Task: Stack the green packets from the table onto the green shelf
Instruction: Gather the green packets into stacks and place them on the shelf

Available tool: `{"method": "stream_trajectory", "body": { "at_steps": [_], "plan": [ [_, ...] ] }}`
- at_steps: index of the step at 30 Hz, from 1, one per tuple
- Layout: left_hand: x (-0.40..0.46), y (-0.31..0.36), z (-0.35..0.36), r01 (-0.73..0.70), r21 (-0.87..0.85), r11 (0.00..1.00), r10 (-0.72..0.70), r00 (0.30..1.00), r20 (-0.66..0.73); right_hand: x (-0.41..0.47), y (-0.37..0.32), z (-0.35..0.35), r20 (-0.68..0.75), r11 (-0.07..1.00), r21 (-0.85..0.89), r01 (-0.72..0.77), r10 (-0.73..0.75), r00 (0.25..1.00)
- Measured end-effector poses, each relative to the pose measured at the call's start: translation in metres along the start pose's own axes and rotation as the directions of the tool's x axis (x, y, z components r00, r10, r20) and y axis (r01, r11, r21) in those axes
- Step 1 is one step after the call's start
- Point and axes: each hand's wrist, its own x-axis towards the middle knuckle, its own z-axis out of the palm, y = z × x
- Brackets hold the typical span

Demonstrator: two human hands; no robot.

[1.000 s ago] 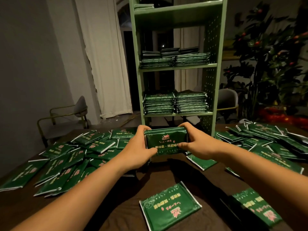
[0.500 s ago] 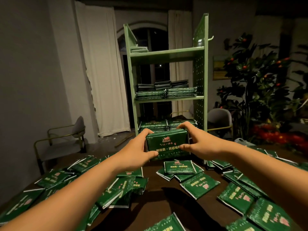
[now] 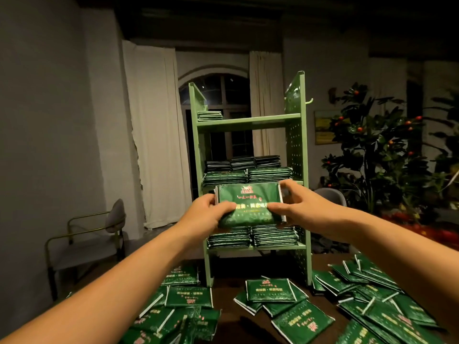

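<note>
holding a bundle point(image 3: 248, 206) of packets up in front of the shelf point(image 3: 296, 150), left hand point(image 3: 207, 214) and right hand point(image 3: 301, 206) each gripping an end. carry step; next i'd guess it slides onto a tier, probably the sparse top. loads more on the tabletop point(image 3: 227, 316).

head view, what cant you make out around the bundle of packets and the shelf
- Bundle of green packets: packet count unclear; head view shows mostly the front face, and the left hand and right hand cover its ends.
- Green shelf: the bundle hides the gap below its middle tier.
- Print on the packets: too blurred to read.
</note>
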Motion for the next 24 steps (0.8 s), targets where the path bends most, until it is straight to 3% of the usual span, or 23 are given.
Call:
{"method": "stream_trajectory", "body": {
  "at_steps": [1,3,4,5,7,9,14,18,20,22,24],
  "plan": [
    [0.003,0.003,-0.001,0.031,-0.055,0.998,-0.033,0.999,-0.034,0.001,-0.003,0.002,-0.038,0.999,-0.031,0.020,-0.021,0.999],
    [0.010,0.007,-0.004,0.080,-0.130,0.988,-0.093,0.991,-0.093,0.005,-0.005,0.005,-0.165,0.918,-0.369,0.149,-0.223,0.961],
    [0.012,0.009,-0.004,0.102,-0.160,0.982,-0.120,0.987,-0.111,0.005,-0.004,0.006,-0.171,0.768,-0.596,0.234,-0.406,0.898],
    [0.014,0.011,-0.005,0.125,-0.187,0.974,-0.149,0.981,-0.121,0.004,-0.005,0.007,-0.080,0.539,-0.790,0.292,-0.564,0.822],
    [0.016,0.015,-0.006,0.171,-0.236,0.956,-0.200,0.974,-0.103,0.009,-0.001,0.010,0.158,0.128,-0.940,0.316,-0.657,0.737],
    [0.020,0.018,-0.007,0.202,-0.259,0.945,-0.224,0.973,-0.059,0.019,0.001,0.015,0.209,-0.013,-0.960,0.279,-0.695,0.688],
    [0.036,0.027,-0.017,0.164,-0.304,0.938,-0.180,0.983,-0.025,0.046,-0.002,0.016,0.156,-0.053,-0.981,0.185,-0.780,0.606],
    [0.054,0.031,-0.033,0.064,-0.282,0.957,-0.132,0.964,-0.229,0.069,-0.016,0.005,0.026,0.080,-0.986,0.149,-0.799,0.601],
    [0.061,0.029,-0.043,0.007,-0.158,0.987,-0.062,0.934,-0.352,0.083,-0.022,0.001,-0.037,0.158,-0.977,0.146,-0.791,0.610],
    [0.066,0.019,-0.051,-0.061,0.115,0.991,0.103,0.909,-0.405,0.098,-0.023,0.001,-0.055,0.187,-0.971,0.148,-0.777,0.627],
    [0.066,0.008,-0.055,-0.143,0.451,0.881,0.311,0.894,-0.323,0.111,-0.023,0.005,-0.047,0.189,-0.971,0.148,-0.756,0.653]
  ]
}}
